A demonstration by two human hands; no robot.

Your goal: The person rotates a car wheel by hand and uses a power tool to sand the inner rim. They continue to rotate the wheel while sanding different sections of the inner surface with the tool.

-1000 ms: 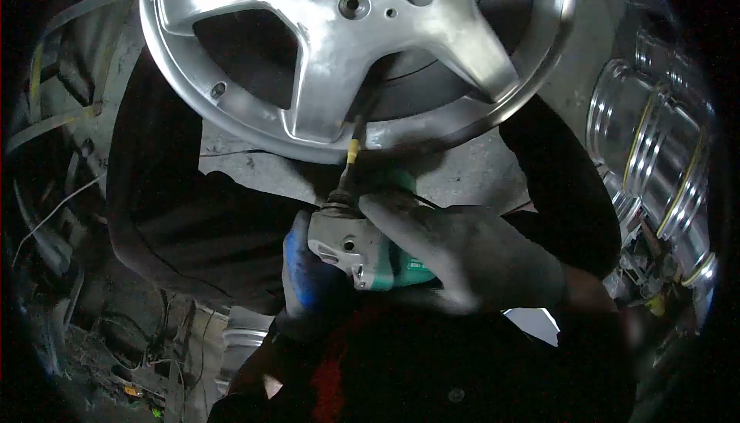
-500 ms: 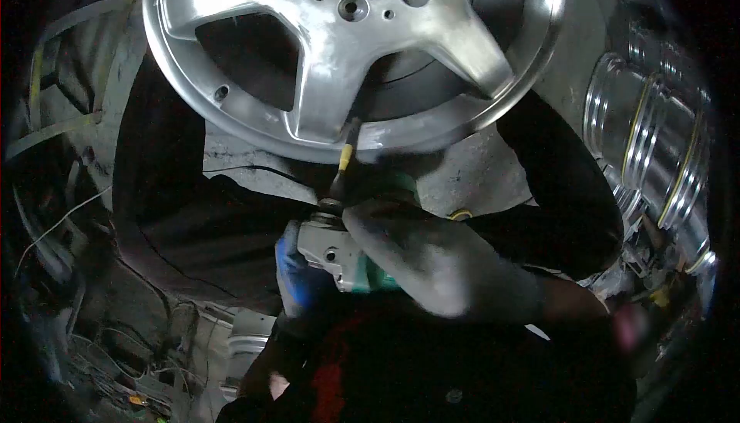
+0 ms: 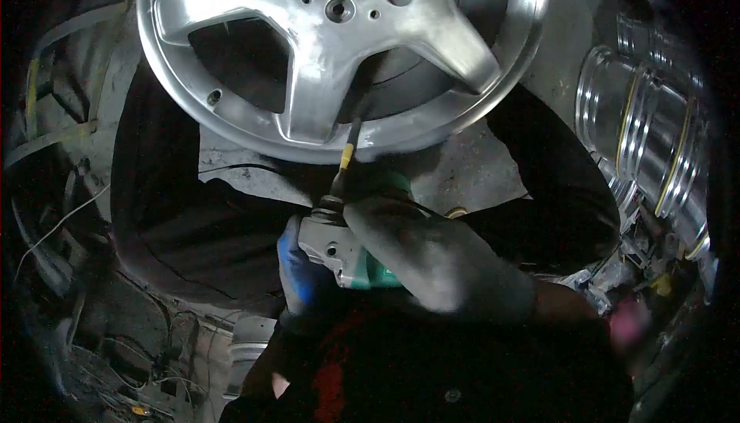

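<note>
Both my gloved hands are closed around a green angle grinder (image 3: 370, 267) with a grey metal gear head. My right hand (image 3: 432, 257), in a grey glove, wraps over its body from the right. From the left, my left hand (image 3: 295, 265), in a blue and grey glove, grips the gear head, its fingers partly hidden behind it. A thin shaft with a yellow band (image 3: 347, 156) points up from the head. Its dark, blurred tip overlaps the lower rim of a silver five-spoke alloy wheel (image 3: 327, 76), right beside the bottom spoke.
My dark-trousered legs (image 3: 200, 246) are bent on both sides below the wheel. Several shiny wheel rims (image 3: 609, 107) stand at the right. Metal frames (image 3: 65, 134) and cables lie at the left. Another rim (image 3: 248, 350) sits at the lower left, near my elbow.
The wheel and surroundings have shifted slightly left in view. The shaft tip now sits a little further right along the rim, away from the bottom spoke. Both hands keep their grip.
</note>
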